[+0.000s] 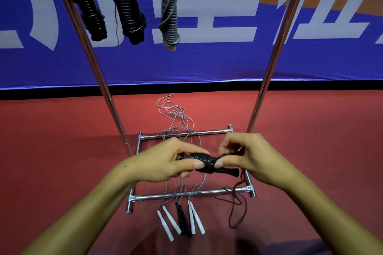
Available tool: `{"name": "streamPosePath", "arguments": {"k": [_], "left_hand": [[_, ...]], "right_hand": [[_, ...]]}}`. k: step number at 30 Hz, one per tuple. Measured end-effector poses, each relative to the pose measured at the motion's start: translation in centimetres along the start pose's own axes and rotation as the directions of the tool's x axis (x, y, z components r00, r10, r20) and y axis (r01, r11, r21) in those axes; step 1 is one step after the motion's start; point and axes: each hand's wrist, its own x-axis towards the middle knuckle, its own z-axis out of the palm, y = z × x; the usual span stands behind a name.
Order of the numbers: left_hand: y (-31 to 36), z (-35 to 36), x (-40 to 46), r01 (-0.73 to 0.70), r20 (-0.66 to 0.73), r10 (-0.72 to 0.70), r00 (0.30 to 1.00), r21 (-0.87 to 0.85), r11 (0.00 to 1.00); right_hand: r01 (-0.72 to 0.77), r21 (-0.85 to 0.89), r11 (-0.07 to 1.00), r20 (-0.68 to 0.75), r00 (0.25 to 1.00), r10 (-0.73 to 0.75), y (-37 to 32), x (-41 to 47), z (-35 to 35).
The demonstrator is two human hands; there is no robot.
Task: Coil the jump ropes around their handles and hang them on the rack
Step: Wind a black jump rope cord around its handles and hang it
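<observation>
Jump ropes (178, 122) lie loose on the red floor (62, 141), grey cords trailing across the chrome rack (182, 133) base, before a blue banner (228, 64). Three coiled bundles (128, 4) hang from the rack above. Between both hands sits the black rope (204, 161): the left hand (167, 163) grips its wound handles, the right hand (246, 155) pinches the free cord just beside the coil. White handles (170, 223) and black ones rest near the front bar
</observation>
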Motion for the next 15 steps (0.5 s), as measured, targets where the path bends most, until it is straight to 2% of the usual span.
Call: {"name": "streamPosePath", "arguments": {"k": [3, 5, 10, 15], "left_hand": [[0.2, -0.1, -0.4, 0.026, 0.141, -0.021, 0.990, -0.035, 0.999], [0.5, -0.2, -0.7, 0.023, 0.197, -0.008, 0.980, -0.070, 0.997], [0.9, -1.0, -1.3, -0.033, 0.210, 0.086, 0.974, -0.242, 0.970], [0.7, -0.8, -1.2, -0.046, 0.214, 0.113, 0.970, -0.298, 0.954]], "right_hand": [[-0.048, 0.193, 0.980, 0.178, 0.984, 0.014, -0.1, -0.2, -0.2], [-0.047, 0.241, 0.969, 0.223, 0.975, -0.008, -0.4, -0.4, -0.4], [-0.013, 0.427, 0.904, 0.169, 0.983, -0.066, -0.9, -0.5, -0.7], [-0.099, 0.483, 0.870, 0.166, 0.986, 0.020, -0.8, -0.2, -0.1]]}}
